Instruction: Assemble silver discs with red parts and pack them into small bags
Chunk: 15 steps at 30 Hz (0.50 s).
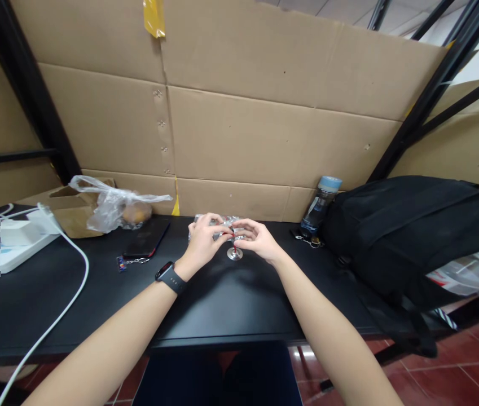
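Note:
At the middle of the desk, my left hand (203,243), with a dark watch (170,276) on its wrist, pinches the top of a thin red cord (234,246). My right hand (258,241) meets it from the other side, fingers curled and closed at the same cord. Below the fingertips is a small round silver disc (234,255) joined to the cord. Whether the disc touches the desk I cannot tell. Crinkled clear plastic packaging (231,219) lies just behind, partly covered by my hands. The exact grip of the fingers is small and partly hidden.
A phone (146,239) with a keychain (137,260), a tied plastic bag (112,207) and a white power strip (19,248) with a cable (80,282) are left. A bottle (319,206) and a black backpack (408,237) stand right. Cardboard (239,124) walls the back.

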Tool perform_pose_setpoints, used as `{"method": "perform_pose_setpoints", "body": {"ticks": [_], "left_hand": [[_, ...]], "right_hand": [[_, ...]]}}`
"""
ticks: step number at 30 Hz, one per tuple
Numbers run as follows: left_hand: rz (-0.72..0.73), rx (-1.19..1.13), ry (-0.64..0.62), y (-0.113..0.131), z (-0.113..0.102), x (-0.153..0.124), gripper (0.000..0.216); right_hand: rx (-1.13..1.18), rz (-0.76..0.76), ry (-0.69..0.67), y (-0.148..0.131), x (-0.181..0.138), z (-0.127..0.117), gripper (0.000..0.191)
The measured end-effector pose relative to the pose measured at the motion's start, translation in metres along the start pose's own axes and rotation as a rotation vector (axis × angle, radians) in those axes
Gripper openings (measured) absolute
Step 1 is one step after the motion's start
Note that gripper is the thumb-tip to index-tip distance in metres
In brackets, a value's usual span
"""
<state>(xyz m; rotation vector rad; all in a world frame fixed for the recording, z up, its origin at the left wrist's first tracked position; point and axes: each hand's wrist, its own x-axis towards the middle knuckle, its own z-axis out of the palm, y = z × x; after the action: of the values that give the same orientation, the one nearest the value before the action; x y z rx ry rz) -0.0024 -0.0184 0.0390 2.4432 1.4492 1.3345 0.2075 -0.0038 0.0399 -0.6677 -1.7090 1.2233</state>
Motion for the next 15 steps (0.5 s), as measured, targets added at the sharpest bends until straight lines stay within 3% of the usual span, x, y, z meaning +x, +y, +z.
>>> {"method": "perform_pose_setpoints", "body": {"ticks": [4, 15], "left_hand": [[0.011, 0.053, 0.071, 0.004, 0.000, -0.002, 0.012], [0.058, 0.129, 0.086, 0.007, 0.001, -0.004, 0.008]], "right_hand": [[0.005, -0.004, 0.011, -0.002, 0.000, 0.002, 0.053], [-0.055, -0.029, 0.107, 0.010, 0.004, 0.009, 0.042]]}}
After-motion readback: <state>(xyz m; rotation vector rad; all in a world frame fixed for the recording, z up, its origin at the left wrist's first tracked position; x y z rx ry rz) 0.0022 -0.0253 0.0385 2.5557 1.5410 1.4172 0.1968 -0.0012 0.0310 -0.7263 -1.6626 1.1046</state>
